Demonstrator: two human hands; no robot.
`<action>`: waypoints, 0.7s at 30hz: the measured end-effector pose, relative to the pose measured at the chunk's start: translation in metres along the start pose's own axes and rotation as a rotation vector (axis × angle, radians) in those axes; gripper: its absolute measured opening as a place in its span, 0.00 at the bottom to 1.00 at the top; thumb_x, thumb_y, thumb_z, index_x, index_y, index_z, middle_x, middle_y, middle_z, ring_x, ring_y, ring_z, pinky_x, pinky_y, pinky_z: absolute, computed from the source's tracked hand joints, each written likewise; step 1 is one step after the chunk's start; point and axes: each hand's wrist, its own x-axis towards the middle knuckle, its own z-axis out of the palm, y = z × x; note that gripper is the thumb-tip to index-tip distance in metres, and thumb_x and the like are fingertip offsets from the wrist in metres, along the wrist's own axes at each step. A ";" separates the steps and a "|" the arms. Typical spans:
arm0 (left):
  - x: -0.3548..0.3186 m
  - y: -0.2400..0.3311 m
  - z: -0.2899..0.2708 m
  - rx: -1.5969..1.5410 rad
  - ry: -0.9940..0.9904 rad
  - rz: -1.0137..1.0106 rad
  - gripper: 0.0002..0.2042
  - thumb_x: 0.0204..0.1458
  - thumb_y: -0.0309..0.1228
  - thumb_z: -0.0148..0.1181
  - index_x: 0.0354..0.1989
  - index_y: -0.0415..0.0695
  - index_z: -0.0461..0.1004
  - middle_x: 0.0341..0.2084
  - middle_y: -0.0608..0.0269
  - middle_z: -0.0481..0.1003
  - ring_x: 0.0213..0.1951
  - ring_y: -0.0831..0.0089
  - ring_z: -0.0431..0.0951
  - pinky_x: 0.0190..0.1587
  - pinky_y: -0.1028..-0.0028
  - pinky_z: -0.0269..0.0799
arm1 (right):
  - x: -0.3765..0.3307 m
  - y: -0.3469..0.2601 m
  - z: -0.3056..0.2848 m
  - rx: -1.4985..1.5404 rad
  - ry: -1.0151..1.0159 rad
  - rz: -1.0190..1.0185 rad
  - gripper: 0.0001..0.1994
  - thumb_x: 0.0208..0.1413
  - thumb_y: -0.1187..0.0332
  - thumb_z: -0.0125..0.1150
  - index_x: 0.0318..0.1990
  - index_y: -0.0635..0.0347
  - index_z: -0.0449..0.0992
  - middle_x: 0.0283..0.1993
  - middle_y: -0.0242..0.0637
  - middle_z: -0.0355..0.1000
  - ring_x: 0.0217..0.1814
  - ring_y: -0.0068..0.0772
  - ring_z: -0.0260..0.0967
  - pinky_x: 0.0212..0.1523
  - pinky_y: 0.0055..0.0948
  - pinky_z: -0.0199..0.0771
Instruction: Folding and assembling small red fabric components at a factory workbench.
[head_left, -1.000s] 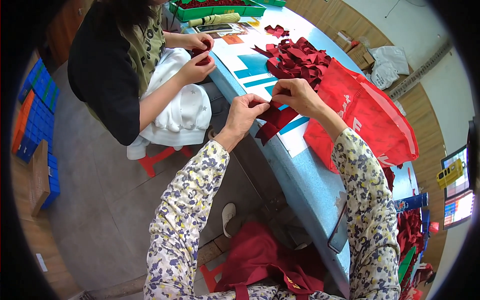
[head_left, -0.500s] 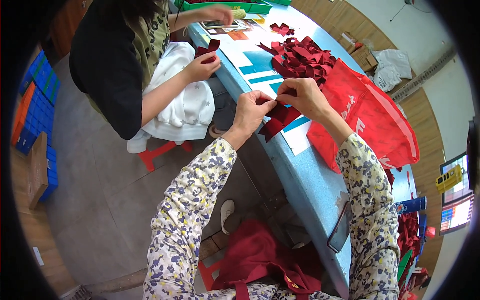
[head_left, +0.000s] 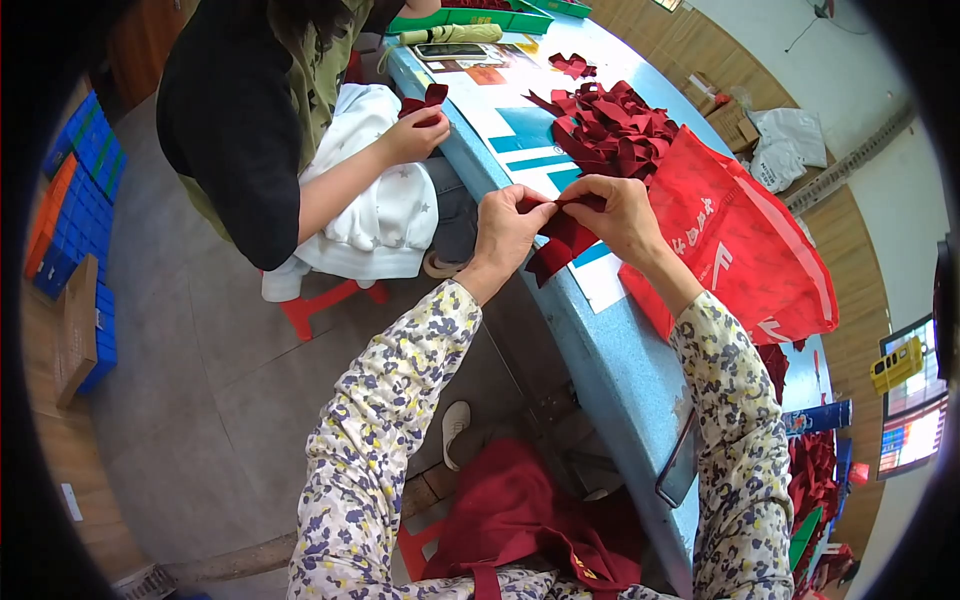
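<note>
My left hand [head_left: 505, 228] and my right hand [head_left: 618, 215] meet over the near edge of the blue table [head_left: 610, 365]. Both are closed in a pinch on one dark red ribbon bow [head_left: 566, 243], whose tails hang below my fingers. The middle of the bow is hidden behind my fingertips. Beyond my hands lies a big heap of similar dark red ribbon bows [head_left: 615, 128]. A red bag [head_left: 735, 245] rests on the table right beside my right wrist.
At my left a seated co-worker holds another dark red bow [head_left: 428, 102]. A phone [head_left: 680, 462] lies by my right forearm, with a blue tube [head_left: 818, 417] beyond it. Green trays [head_left: 480, 18] stand at the far end. Blue crates [head_left: 85, 190] line the left wall.
My hands stay pinched on the bow, shifting only slightly. The co-worker's far hand has drawn back from above the table toward the upper edge. The view has tilted a little.
</note>
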 end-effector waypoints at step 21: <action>0.000 0.021 0.002 -0.349 0.128 -0.188 0.05 0.47 0.23 0.59 0.28 0.33 0.74 0.24 0.58 0.76 0.24 0.75 0.77 0.29 0.77 0.76 | -0.024 -0.028 0.025 -0.410 0.340 -0.356 0.06 0.43 0.77 0.61 0.31 0.59 0.75 0.34 0.33 0.74 0.34 0.34 0.72 0.33 0.29 0.70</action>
